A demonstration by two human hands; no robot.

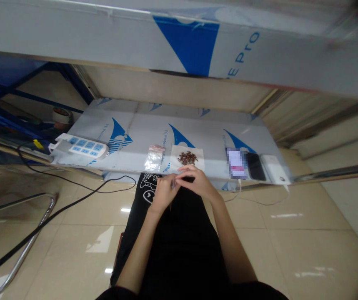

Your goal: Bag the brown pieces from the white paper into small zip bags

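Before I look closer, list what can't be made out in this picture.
Head view: what, if anything, sits between the left hand and right hand; fingers hide it.
Head view: the number of brown pieces; they are small and heaped.
Head view: what the plastic bag holds; glare and small size obscure it.
Head view: the screen of the lit phone; blocky pixels cover it.
Head view: one end of the black cable; the left edge cuts it off.
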